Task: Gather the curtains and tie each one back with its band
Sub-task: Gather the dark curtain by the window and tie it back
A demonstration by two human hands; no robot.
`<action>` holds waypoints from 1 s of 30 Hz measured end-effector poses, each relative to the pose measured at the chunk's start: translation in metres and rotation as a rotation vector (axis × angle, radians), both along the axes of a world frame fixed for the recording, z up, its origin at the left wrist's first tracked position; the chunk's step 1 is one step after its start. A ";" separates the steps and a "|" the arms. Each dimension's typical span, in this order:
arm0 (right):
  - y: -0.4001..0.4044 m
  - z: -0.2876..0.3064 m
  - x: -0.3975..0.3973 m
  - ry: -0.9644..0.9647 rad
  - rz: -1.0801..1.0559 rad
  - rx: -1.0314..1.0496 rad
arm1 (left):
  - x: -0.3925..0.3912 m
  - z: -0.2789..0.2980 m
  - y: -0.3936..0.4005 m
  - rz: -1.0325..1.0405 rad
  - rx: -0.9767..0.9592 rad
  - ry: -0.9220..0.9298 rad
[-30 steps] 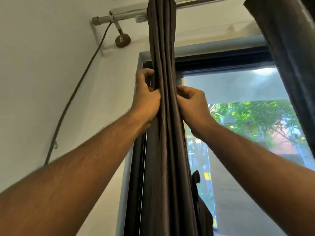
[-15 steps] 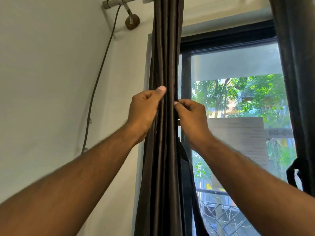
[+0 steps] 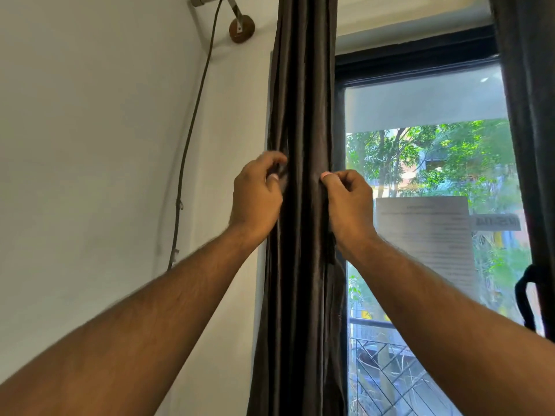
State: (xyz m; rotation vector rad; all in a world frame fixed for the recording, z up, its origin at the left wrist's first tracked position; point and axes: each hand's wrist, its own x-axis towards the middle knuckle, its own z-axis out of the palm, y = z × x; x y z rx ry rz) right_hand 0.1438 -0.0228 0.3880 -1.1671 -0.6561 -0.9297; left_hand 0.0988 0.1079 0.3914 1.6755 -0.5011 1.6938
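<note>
Against the left edge of the window (image 3: 426, 175), seen from the head camera, a dark brown curtain (image 3: 303, 85) is gathered into a narrow column of vertical folds that runs from the top of the view to the bottom. It is held from both sides at about mid-height. The left hand (image 3: 256, 199) is placed on the curtain's left side, its fingers curled and its thumb and fingertips pinching the outer folds; the right hand (image 3: 350, 205) is placed on the right side, its fingers curled into the fabric and its thumb pressed on a fold at the front. Both forearms are stretched up and forward from the lower corners. At the right edge a second dark curtain (image 3: 528, 115) is seen hanging, and a dark band (image 3: 524, 295) is seen looped beside it at about waist height of the window; whether it is fastened round that curtain cannot be told. On the white wall (image 3: 90, 145) at the upper left, the end of a grey rod (image 3: 204, 0) is carried by a bracket (image 3: 241, 28) with a round brown base, and a thin cable (image 3: 192, 115) is run down the wall from it. A sheet of printed paper (image 3: 423, 235) is stuck to the glass, with green trees visible outside.
</note>
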 end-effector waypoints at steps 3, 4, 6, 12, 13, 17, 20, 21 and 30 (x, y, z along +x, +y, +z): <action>0.006 -0.004 -0.007 0.001 -0.059 -0.070 | 0.005 -0.001 0.004 0.027 0.007 0.083; 0.008 -0.004 -0.009 0.004 -0.075 -0.081 | 0.006 -0.003 0.004 0.011 0.016 0.095; 0.011 -0.004 -0.011 0.015 -0.082 -0.065 | 0.009 -0.007 0.002 -0.012 0.049 0.094; 0.017 0.000 -0.014 0.049 -0.034 -0.013 | 0.020 -0.008 -0.001 0.014 0.016 0.170; 0.018 -0.001 -0.014 0.070 -0.035 -0.032 | 0.021 -0.008 -0.002 0.014 0.004 0.185; 0.021 0.000 -0.010 0.130 -0.181 -0.060 | 0.020 -0.011 0.008 -0.003 -0.064 0.181; 0.004 -0.001 -0.004 0.145 -0.340 -0.028 | 0.017 -0.014 0.034 -0.039 -0.149 0.128; -0.004 -0.003 -0.002 0.153 -0.386 -0.031 | 0.016 -0.015 0.044 -0.035 -0.173 0.106; 0.018 -0.030 -0.005 0.190 -0.326 -0.258 | 0.037 -0.043 0.045 0.022 -0.083 0.242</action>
